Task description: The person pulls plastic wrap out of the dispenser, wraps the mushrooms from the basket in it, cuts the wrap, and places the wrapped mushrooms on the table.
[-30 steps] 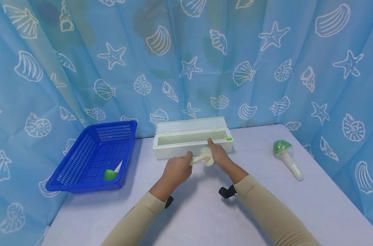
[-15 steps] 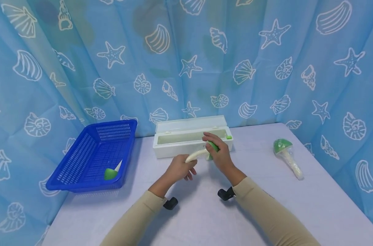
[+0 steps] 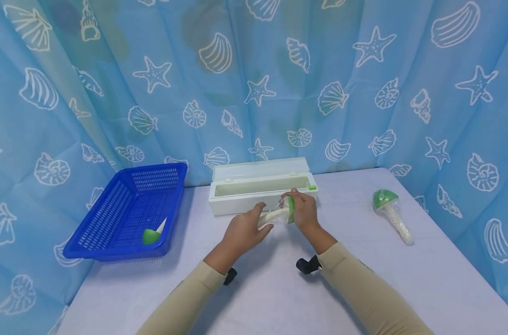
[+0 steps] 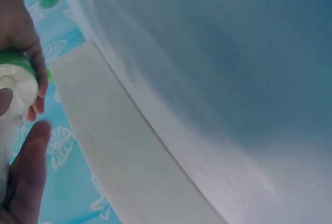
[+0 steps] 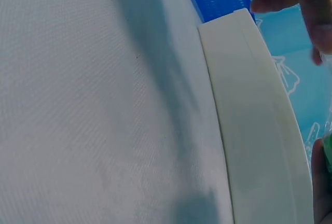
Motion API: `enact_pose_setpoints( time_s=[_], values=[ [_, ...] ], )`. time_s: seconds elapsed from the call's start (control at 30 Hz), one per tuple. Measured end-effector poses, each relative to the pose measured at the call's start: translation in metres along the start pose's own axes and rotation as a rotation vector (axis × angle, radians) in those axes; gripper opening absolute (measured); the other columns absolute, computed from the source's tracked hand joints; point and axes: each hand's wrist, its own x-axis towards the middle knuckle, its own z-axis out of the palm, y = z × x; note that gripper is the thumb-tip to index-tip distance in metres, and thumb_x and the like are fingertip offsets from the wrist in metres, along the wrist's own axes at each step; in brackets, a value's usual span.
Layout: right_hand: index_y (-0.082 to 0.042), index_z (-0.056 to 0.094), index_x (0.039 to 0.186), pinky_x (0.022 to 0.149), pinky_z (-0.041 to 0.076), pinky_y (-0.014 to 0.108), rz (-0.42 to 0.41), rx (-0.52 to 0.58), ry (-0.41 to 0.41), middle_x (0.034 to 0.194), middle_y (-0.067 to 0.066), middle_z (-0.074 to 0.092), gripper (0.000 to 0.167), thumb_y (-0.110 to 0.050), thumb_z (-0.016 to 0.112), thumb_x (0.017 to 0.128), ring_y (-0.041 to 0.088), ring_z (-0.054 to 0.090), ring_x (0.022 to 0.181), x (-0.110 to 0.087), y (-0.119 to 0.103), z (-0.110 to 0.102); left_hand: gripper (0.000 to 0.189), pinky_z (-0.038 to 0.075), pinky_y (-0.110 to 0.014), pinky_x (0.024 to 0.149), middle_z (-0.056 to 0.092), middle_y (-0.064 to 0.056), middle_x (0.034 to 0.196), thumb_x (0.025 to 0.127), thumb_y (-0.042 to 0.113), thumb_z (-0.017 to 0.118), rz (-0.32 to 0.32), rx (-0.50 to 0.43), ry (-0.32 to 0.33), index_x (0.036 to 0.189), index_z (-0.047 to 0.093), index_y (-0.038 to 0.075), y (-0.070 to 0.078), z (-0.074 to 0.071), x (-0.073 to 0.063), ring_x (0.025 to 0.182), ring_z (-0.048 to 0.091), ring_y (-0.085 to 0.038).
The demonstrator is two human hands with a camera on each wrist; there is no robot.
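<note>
In the head view my left hand (image 3: 239,232) holds the stem end of a green-capped, white-stemmed mushroom-shaped object (image 3: 277,214) between thumb and fingers. Clear plastic film wraps it. My right hand (image 3: 306,215) grips the green cap from the right. The object lies roughly level in the air, just in front of a long white box (image 3: 233,204) whose lid (image 3: 260,169) stands raised at the back. Cap and pale underside (image 4: 21,86) show close up in the left wrist view, near the right hand (image 4: 18,32). The right wrist view catches only a sliver of the cap (image 5: 328,151).
A blue perforated basket (image 3: 174,214) stands at the left with a small green-and-white piece (image 3: 151,236) inside. Another film-wrapped, green-capped object (image 3: 391,215) lies at the right. A small green tab (image 3: 312,187) sits on the box's right end. Behind hangs a blue shell-patterned curtain (image 3: 258,121).
The held object has been turned: its pale underside faced me, and now the green cap shows at the right end. Both hands have shifted their hold on it; box and basket stay put.
</note>
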Motion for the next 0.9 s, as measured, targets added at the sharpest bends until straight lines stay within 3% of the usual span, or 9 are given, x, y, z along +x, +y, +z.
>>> enact_pose_setpoints(
  time_s=[0.1,0.2,0.27,0.33,0.47,0.57,0.67,0.77,0.9],
  values=[
    [0.0,0.076,0.092,0.061,0.049,0.024,0.079,0.04,-0.028,0.098,0.016,0.071,0.046,-0.031,0.043,0.104,0.02,0.064,0.076,0.001,-0.001,0.001,0.051,0.049,-0.027,0.047,0.068,-0.007,0.091,0.082,0.032,0.078,0.127,0.139,0.114,0.12,0.056,0.005,-0.002,0.003,-0.001,0.054,0.06,-0.013],
    [0.002,0.074,0.098,0.068,0.05,0.026,0.163,0.059,-0.112,0.104,0.015,0.069,0.043,-0.026,0.042,0.104,0.02,0.064,0.086,0.0,-0.004,0.005,0.037,0.048,-0.028,0.045,0.065,-0.006,0.082,0.081,0.025,0.078,0.171,0.26,0.158,0.107,0.059,0.006,-0.005,0.004,-0.001,0.055,0.061,-0.015],
    [0.001,0.073,0.101,0.065,0.05,0.029,0.205,0.024,-0.161,0.101,0.014,0.069,0.042,-0.025,0.04,0.104,0.021,0.062,0.081,-0.001,-0.006,0.007,0.023,0.043,-0.028,0.04,0.061,-0.003,0.069,0.081,0.021,0.077,0.145,0.319,0.141,0.092,0.061,0.008,-0.007,0.006,-0.001,0.049,0.055,-0.013],
    [-0.002,0.073,0.106,0.069,0.049,0.031,0.204,-0.057,-0.205,0.103,0.011,0.069,0.044,-0.027,0.037,0.105,0.02,0.061,0.083,-0.003,-0.006,0.01,0.016,0.037,-0.029,0.036,0.057,0.0,0.058,0.08,0.018,0.075,0.074,0.349,0.09,0.078,0.06,0.01,-0.01,0.008,-0.001,0.042,0.047,-0.012],
    [-0.004,0.068,0.119,0.093,0.044,0.036,0.065,-0.087,-0.228,0.122,0.011,0.065,0.041,-0.029,0.038,0.106,0.023,0.058,0.111,-0.008,-0.007,0.012,0.027,0.033,-0.033,0.035,0.049,0.002,0.047,0.076,0.02,0.074,-0.117,0.302,-0.035,0.059,0.054,0.016,-0.011,0.01,0.0,0.038,0.038,-0.013],
    [-0.001,0.068,0.119,0.102,0.039,0.037,-0.052,0.011,-0.177,0.126,0.01,0.063,0.038,-0.027,0.045,0.104,0.022,0.053,0.123,-0.011,-0.008,0.015,0.03,0.035,-0.034,0.037,0.048,0.003,0.048,0.078,0.024,0.073,-0.189,0.239,-0.102,0.057,0.053,0.017,-0.007,0.009,0.002,0.04,0.04,-0.015],
    [-0.003,0.075,0.101,0.085,0.049,0.03,-0.087,0.065,-0.053,0.109,0.005,0.071,0.036,-0.027,0.048,0.103,0.018,0.062,0.106,-0.011,-0.008,0.018,0.026,0.037,-0.032,0.038,0.051,0.003,0.05,0.08,0.025,0.073,-0.173,0.202,-0.14,0.061,0.058,0.016,-0.001,0.009,0.004,0.042,0.042,-0.013],
    [-0.005,0.077,0.088,0.067,0.049,0.023,-0.079,0.103,0.051,0.092,0.004,0.073,0.036,-0.023,0.049,0.102,0.015,0.065,0.089,-0.01,-0.009,0.022,0.02,0.038,-0.029,0.039,0.054,0.002,0.052,0.08,0.024,0.073,-0.157,0.198,-0.153,0.067,0.064,0.012,0.004,0.008,0.006,0.042,0.043,-0.011],
    [-0.003,0.077,0.084,0.065,0.051,0.02,-0.079,0.127,0.101,0.086,0.007,0.073,0.033,-0.017,0.051,0.1,0.014,0.067,0.084,-0.01,-0.009,0.024,0.018,0.038,-0.026,0.039,0.058,-0.001,0.054,0.081,0.023,0.073,-0.171,0.191,-0.163,0.072,0.067,0.009,0.008,0.008,0.007,0.042,0.045,-0.01]
  ],
)
